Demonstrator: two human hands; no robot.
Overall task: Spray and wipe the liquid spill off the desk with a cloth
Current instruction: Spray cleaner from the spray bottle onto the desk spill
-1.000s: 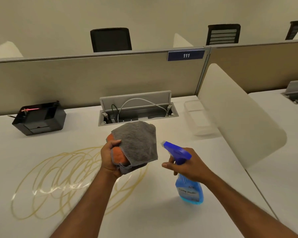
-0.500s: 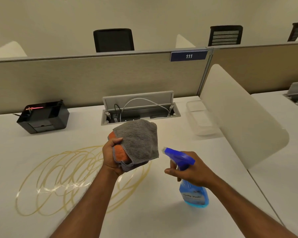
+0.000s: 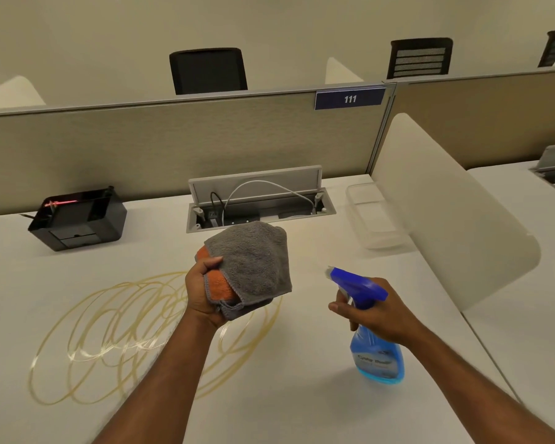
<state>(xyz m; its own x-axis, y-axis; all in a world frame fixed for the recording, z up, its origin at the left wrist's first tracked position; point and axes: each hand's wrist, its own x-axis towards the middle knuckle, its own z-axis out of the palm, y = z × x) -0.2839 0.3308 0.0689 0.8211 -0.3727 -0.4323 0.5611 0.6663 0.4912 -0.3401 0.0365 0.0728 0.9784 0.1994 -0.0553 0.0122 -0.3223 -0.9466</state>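
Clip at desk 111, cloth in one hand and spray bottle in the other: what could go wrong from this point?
1. The spray bottle in the right hand has its nozzle aimed leftward at the cloth held up by the left hand, so the spray may miss the spill lying lower on the desk.
2. The open cable hatch with its cables lies just behind; mist might drift into it.

Beige partition (image 3: 173,145), black chairs (image 3: 208,70) behind.
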